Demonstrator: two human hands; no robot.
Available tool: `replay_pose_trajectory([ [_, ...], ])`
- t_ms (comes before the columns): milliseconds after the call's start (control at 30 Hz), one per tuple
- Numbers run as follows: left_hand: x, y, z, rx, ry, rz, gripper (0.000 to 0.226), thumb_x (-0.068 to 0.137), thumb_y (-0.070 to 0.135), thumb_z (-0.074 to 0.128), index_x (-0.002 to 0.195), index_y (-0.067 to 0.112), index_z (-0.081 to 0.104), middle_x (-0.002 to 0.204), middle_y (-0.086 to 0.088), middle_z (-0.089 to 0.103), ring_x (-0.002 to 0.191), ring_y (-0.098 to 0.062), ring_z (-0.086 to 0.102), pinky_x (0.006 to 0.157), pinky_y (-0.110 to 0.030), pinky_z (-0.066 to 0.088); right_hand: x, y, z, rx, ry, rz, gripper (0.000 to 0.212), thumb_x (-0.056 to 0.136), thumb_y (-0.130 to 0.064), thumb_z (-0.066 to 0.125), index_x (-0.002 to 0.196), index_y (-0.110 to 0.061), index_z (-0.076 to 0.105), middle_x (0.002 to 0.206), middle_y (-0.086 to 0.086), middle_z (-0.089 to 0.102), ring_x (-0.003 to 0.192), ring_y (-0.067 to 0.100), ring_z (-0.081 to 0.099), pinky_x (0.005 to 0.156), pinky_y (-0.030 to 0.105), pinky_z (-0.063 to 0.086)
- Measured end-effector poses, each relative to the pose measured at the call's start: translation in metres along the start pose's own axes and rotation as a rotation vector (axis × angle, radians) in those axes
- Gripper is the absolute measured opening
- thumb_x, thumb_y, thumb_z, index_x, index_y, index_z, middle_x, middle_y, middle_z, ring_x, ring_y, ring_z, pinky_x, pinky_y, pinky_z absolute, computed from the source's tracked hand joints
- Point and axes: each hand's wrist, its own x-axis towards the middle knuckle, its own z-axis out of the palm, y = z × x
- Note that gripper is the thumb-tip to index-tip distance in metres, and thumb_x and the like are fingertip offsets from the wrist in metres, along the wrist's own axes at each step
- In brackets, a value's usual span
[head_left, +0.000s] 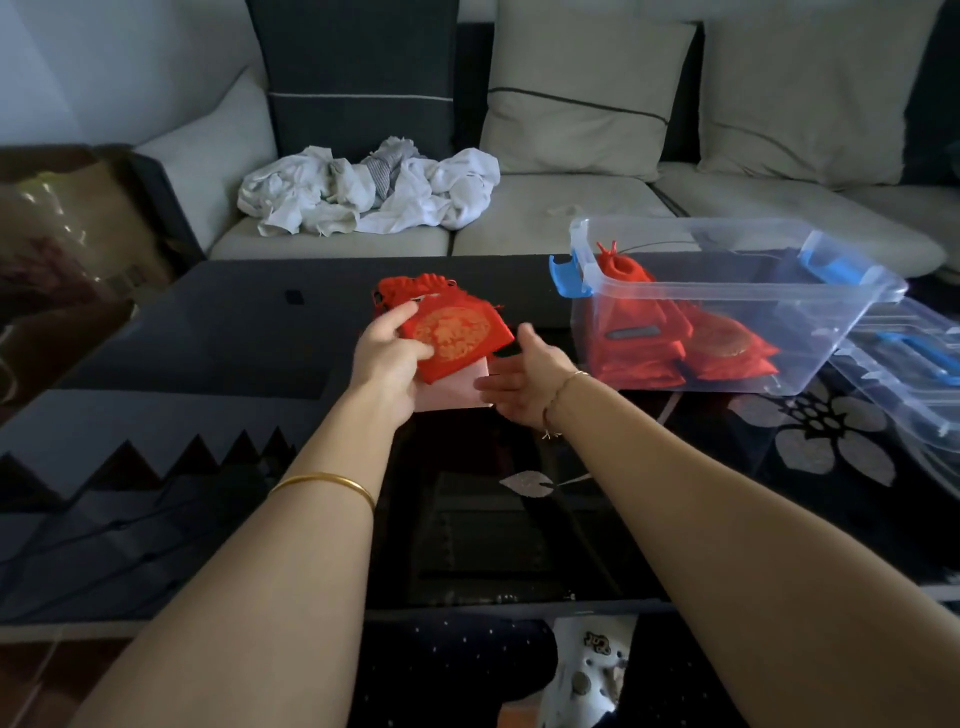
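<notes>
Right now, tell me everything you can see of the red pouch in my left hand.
The red pouch is shiny fabric with a round gold emblem on its face and a ruffled, gathered top. It is held tilted over the table, the left hand gripping its left side, thumb on the front. A pink sheet lies beneath it. The right hand is open beside it.

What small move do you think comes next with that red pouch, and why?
Probably the right hand closes on the free edge of the red pouch and takes it toward the clear box. The left hand grips the pouch with a pink sheet under it. The right hand is open beside it, and the open-topped box already holds similar red pouches.
</notes>
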Motion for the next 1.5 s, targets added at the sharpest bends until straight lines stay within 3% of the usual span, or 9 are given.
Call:
replay_pose_trajectory([
  [133, -0.019, 0.003, 0.007, 0.183, -0.315, -0.061, 0.056, 0.083, -0.019, 0.042, 0.11, 0.024, 0.063, 0.125, -0.005, 0.058, 0.104, -0.023, 0.059, 0.072, -0.041, 0.057, -0.011, -0.008, -0.024, 0.393, -0.191, -0.031, 0.06, 0.094, -0.051, 0.038, 0.128, -0.002, 0.051, 0.126, 0.02, 0.058, 0.114, 0.032, 0.057, 0.087, 0.044, 0.048],
  [300, -0.031, 0.002, 0.024, 0.108, -0.411, -0.14, 0.039, 0.083, -0.012, 0.045, 0.106, 0.018, 0.056, 0.098, -0.005, 0.064, 0.082, -0.016, 0.061, 0.071, -0.027, 0.049, -0.038, -0.006, -0.061, 0.142, -0.081, -0.221, 0.032, 0.086, 0.006, 0.053, 0.116, -0.002, 0.057, 0.112, 0.019, 0.063, 0.1, 0.033, 0.062, 0.084, 0.049, 0.052],
  [433, -0.031, 0.001, 0.037, 0.081, -0.383, -0.08, 0.046, 0.088, 0.001, 0.059, 0.126, 0.025, 0.05, 0.107, -0.004, 0.066, 0.092, -0.017, 0.066, 0.074, -0.027, 0.052, -0.057, 0.001, -0.084, -0.065, -0.112, -0.249, 0.023, 0.085, 0.006, 0.057, 0.101, -0.009, 0.061, 0.099, 0.008, 0.065, 0.091, 0.022, 0.063, 0.084, 0.039, 0.052],
  [667, -0.041, 0.001, 0.06, 0.269, -0.378, 0.126, 0.023, 0.089, -0.003, 0.055, 0.107, 0.01, 0.064, 0.091, -0.003, 0.068, 0.083, -0.013, 0.066, 0.071, -0.022, 0.052, -0.076, -0.007, -0.095, 0.058, 0.006, -0.383, 0.024, 0.081, 0.01, 0.049, 0.079, -0.012, 0.058, 0.077, 0.006, 0.058, 0.076, 0.018, 0.056, 0.069, 0.032, 0.049],
  [933, -0.038, 0.001, 0.061, 0.289, -0.308, 0.154, 0.025, 0.088, -0.003, 0.056, 0.11, 0.006, 0.064, 0.094, -0.006, 0.069, 0.087, -0.017, 0.067, 0.074, -0.026, 0.053, -0.073, -0.013, -0.104, 0.176, 0.153, -0.489, 0.026, 0.095, -0.03, 0.05, 0.091, -0.009, 0.064, 0.079, 0.006, 0.065, 0.073, 0.018, 0.063, 0.073, 0.034, 0.054],
  [1067, -0.039, 0.003, 0.06, 0.299, -0.296, 0.154, 0.025, 0.088, -0.002, 0.056, 0.109, 0.008, 0.066, 0.094, -0.004, 0.069, 0.088, -0.017, 0.067, 0.075, -0.027, 0.054, -0.071, -0.01, -0.106, -0.077, 0.343, -0.648, 0.022, 0.095, -0.018, 0.051, 0.088, -0.003, 0.066, 0.074, 0.005, 0.069, 0.063, 0.015, 0.066, 0.061, 0.025, 0.057],
  [1167, -0.037, 0.004, 0.056, 0.394, -0.244, 0.206, 0.025, 0.091, -0.002, 0.05, 0.104, 0.012, 0.067, 0.095, -0.002, 0.069, 0.088, -0.015, 0.067, 0.075, -0.028, 0.056, -0.065, -0.007, -0.116, -0.437, 0.502, -0.78, 0.024, 0.092, -0.022, 0.054, 0.079, -0.009, 0.069, 0.07, 0.006, 0.069, 0.066, 0.024, 0.067, 0.068, 0.037, 0.058],
  [1333, -0.032, 0.006, 0.047, 0.717, -0.156, 0.446, 0.023, 0.095, 0.001, 0.045, 0.107, 0.006, 0.065, 0.092, -0.006, 0.066, 0.074, -0.007, 0.061, 0.051, -0.007, 0.047, -0.072, -0.012, -0.124, -0.962, 0.673, -0.801, 0.04, 0.092, -0.042, 0.049, 0.065, -0.015, 0.059, 0.068, 0.003, 0.063, 0.07, 0.024, 0.059, 0.067, 0.037, 0.05],
  [1500, -0.03, 0.009, 0.038, 0.895, -0.054, 0.569, 0.016, 0.093, 0.008, 0.053, 0.092, 0.007, 0.069, 0.082, -0.003, 0.068, 0.067, -0.006, 0.06, 0.062, -0.013, 0.044, -0.077, -0.013, -0.122, -0.567, 0.537, -0.708, 0.042, 0.095, -0.031, 0.047, 0.057, -0.014, 0.047, 0.057, 0.002, 0.049, 0.057, 0.017, 0.046, 0.061, 0.034, 0.042],
])
